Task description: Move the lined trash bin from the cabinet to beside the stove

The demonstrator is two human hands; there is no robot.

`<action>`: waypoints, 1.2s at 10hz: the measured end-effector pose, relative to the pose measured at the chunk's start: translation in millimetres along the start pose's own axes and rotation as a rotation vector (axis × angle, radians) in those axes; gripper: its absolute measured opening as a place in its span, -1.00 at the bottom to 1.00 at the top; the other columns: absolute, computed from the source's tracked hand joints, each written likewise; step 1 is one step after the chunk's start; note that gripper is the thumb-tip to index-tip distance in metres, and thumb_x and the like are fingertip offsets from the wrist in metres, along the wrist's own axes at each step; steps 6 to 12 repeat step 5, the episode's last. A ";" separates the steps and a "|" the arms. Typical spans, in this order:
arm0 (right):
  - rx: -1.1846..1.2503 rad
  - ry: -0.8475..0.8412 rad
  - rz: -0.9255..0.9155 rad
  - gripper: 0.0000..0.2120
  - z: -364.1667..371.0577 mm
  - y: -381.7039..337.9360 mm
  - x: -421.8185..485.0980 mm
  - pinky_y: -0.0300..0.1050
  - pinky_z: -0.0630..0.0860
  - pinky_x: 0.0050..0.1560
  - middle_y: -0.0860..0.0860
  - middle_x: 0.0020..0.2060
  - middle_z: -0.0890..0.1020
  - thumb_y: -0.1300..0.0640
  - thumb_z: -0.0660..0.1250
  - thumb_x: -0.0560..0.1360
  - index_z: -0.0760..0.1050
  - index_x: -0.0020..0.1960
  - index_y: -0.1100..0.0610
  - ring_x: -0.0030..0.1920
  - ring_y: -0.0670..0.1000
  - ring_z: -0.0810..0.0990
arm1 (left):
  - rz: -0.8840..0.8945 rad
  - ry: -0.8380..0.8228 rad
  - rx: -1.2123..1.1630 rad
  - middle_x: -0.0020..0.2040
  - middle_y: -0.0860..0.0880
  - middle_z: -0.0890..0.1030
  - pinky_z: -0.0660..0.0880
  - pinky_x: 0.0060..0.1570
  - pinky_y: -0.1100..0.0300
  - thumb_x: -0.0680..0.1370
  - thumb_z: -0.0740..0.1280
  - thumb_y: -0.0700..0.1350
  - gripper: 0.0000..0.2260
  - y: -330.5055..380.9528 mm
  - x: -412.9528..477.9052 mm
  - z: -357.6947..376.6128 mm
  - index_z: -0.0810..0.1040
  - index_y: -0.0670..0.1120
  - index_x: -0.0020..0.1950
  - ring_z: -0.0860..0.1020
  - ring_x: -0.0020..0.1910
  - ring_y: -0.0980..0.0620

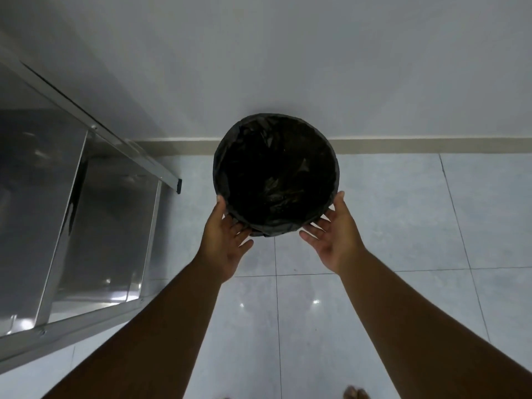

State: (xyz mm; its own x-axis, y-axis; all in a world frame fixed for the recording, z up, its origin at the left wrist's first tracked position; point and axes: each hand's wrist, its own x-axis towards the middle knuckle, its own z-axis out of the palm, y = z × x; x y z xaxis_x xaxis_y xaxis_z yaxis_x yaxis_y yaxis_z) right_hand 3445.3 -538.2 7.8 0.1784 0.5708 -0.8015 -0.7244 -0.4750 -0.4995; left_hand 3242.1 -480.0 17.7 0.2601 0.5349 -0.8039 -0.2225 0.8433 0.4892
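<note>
A pale wall (288,53) is filling the upper half of the view, meeting a floor (403,226) of large glossy light tiles along a beige skirting strip (431,145). Down the left side a metal-framed structure with glass or polished panels (86,211) is standing at an angle, its frame rail ending in a dark cap near the floor; whether this is the stove stand or a cabinet cannot be told.

The trash bin (276,171), round and seen from straight above, is sitting close against the wall just right of that metal frame. A black liner (259,131) is covering its inside and folding over its rim, crumpled at the bottom.

Two bare forearms are reaching in from the lower edge toward the bin. The left hand (227,240) is pressing its thumb on the near left rim, with its fingers spread under the folded liner at the near side. The right hand (334,234) is lying with its palm open and turned up, thumb touching the near right rim and fingers against the bin's near side. Neither hand is curling closed around the bin.

At the bottom edge, bare toes (355,393) are showing on the tiles.
</note>
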 end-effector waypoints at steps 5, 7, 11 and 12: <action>-0.165 0.102 0.027 -0.26 0.6 -23.3 -24.6 0.20 0.37 0.38 0.14 0.54 0.26 -0.31 0.11 0.52 0.13 0.57 0.06 0.44 0.24 0.36 | -0.032 0.085 0.145 0.65 -0.13 0.20 0.16 0.55 -0.15 0.57 0.08 0.35 -0.24 15.5 -20.2 -7.6 0.05 -0.03 0.66 0.22 0.61 -0.18; -0.165 0.102 0.027 -0.26 0.6 -23.3 -24.6 0.20 0.37 0.38 0.14 0.54 0.26 -0.31 0.11 0.52 0.13 0.57 0.06 0.44 0.24 0.36 | -0.032 0.085 0.145 0.65 -0.13 0.20 0.16 0.55 -0.15 0.57 0.08 0.35 -0.24 15.5 -20.2 -7.6 0.05 -0.03 0.66 0.22 0.61 -0.18; -0.165 0.102 0.027 -0.26 0.6 -23.3 -24.6 0.20 0.37 0.38 0.14 0.54 0.26 -0.31 0.11 0.52 0.13 0.57 0.06 0.44 0.24 0.36 | -0.032 0.085 0.145 0.65 -0.13 0.20 0.16 0.55 -0.15 0.57 0.08 0.35 -0.24 15.5 -20.2 -7.6 0.05 -0.03 0.66 0.22 0.61 -0.18; -0.165 0.102 0.027 -0.26 0.6 -23.3 -24.6 0.20 0.37 0.38 0.14 0.54 0.26 -0.31 0.11 0.52 0.13 0.57 0.06 0.44 0.24 0.36 | -0.032 0.085 0.145 0.65 -0.13 0.20 0.16 0.55 -0.15 0.57 0.08 0.35 -0.24 15.5 -20.2 -7.6 0.05 -0.03 0.66 0.22 0.61 -0.18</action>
